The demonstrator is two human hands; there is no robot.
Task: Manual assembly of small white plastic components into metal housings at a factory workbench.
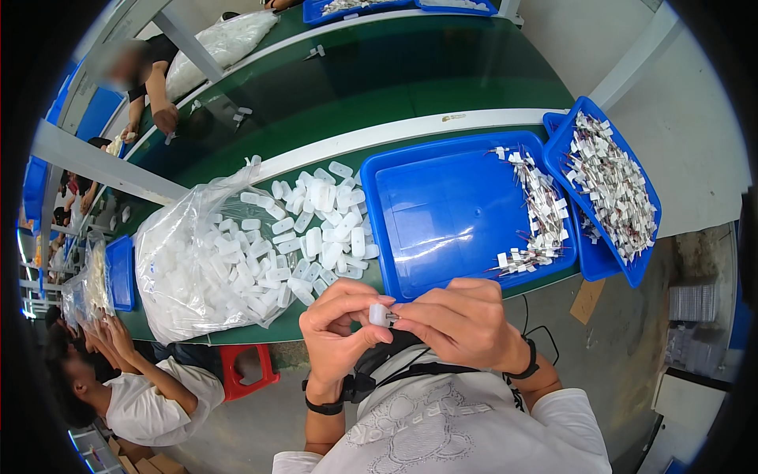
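Observation:
Just in front of my body, my left hand (341, 328) pinches a translucent white plastic housing (377, 314) between thumb and forefinger. My right hand (467, 322) is closed at the housing's right side, its fingertips on a small part with thin metal prongs (391, 317). Most of that part is covered by the fingers, and I cannot tell how far it sits inside the housing. Beyond my hands stands a blue tray (426, 213), where small white wired parts (545, 213) lie along the right side. Left of it, a heap of loose white housings (316, 229) covers the bench.
A clear plastic bag (181, 261) spills housings onto the green bench. At the right, a tilted blue tray (612, 189) full of wired parts rests over another. A white rail (379, 132) separates the green belt (379, 75). A person (162, 395) sits at the left by a red stool (246, 371).

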